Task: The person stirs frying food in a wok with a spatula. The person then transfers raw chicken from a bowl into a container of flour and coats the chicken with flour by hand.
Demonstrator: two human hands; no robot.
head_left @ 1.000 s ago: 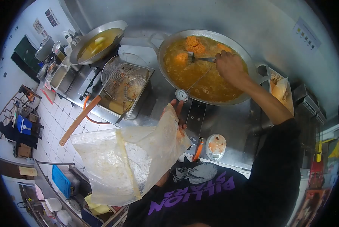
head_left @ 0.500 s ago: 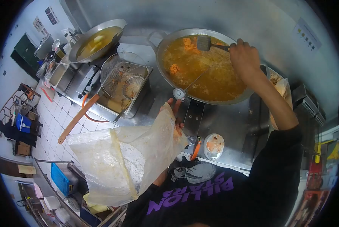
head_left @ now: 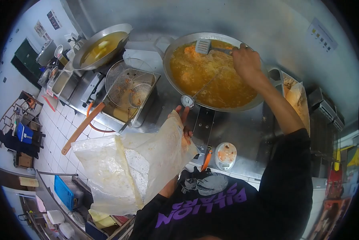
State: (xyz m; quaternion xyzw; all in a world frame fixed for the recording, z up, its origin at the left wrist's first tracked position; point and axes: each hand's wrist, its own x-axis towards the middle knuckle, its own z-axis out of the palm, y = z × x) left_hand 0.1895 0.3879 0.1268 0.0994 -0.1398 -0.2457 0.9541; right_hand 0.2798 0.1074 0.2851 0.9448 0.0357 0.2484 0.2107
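My right hand (head_left: 246,60) grips the dark handle of a slotted spatula (head_left: 203,46) over a wide wok (head_left: 166,66) of bubbling oil. The spatula's blade rests near an orange battered piece (head_left: 192,52) at the far left of the oil. A second piece lies blurred under the foam. My left hand (head_left: 185,124) is closed on a large, cloudy plastic bag (head_left: 137,164), which drapes down over the palm and hides part of it. Its fingertips are close to the round dial of a probe thermometer (head_left: 187,101), whose stem reaches into the oil; contact is unclear.
Left of the wok, a wire strainer (head_left: 125,80) with a wooden handle (head_left: 83,128) lies over a metal tray (head_left: 153,90). Farther left stands a second wok (head_left: 83,50) of oil. A small kitchen scale (head_left: 226,156) sits on the steel counter (head_left: 247,136), with a tray (head_left: 303,114) to the right.
My right hand has moved slightly left with the spatula, and its blade has turned to show a lighter, slotted face. Foam covers the lower-left piece more. My left hand stays nearly still.
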